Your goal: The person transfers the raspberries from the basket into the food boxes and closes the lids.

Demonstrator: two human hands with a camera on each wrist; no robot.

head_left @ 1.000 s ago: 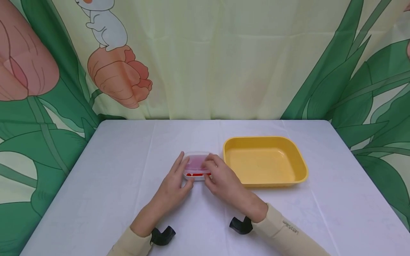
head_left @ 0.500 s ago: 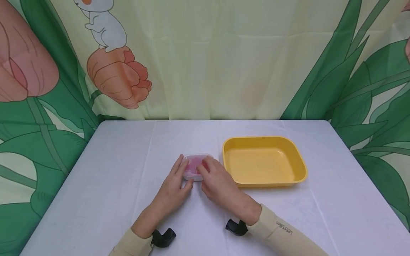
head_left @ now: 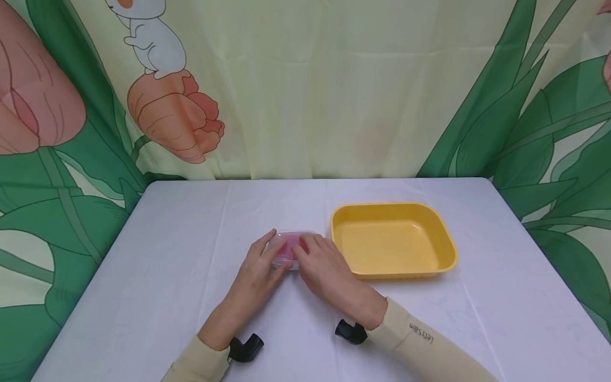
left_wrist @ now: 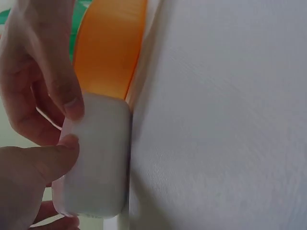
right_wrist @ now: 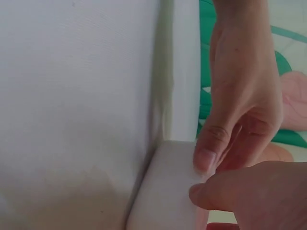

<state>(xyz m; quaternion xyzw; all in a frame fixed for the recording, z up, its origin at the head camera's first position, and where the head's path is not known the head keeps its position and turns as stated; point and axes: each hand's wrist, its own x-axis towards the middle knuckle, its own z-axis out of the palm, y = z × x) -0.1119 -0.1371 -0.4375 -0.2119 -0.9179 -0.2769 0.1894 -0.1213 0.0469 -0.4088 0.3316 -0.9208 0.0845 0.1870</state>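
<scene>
A small white plastic box [left_wrist: 100, 158] sits on the table under a see-through pinkish lid [head_left: 288, 251]. My left hand [head_left: 255, 270] holds its left end, thumb on the near side and fingers over the lid. From the right, my right hand [head_left: 329, 270] grips the same box, with bent fingers on the lid and the thumb at the near side. In the left wrist view both thumbs lie close together at the lid's edge. The contents are hidden beneath the lid and fingers.
A yellow tray [head_left: 391, 246] stands just right of the box, close to my right hand. White cloth covers the table [head_left: 181, 254]. Behind its far edge hangs a printed curtain [head_left: 305, 106]. A black wrist mount [head_left: 245, 348] shows below my left wrist.
One second ago the lid was tilted up and red contents showed along the front; now it lies down over the box. My right hand has shifted slightly left, and my left fingers reach further over the lid.
</scene>
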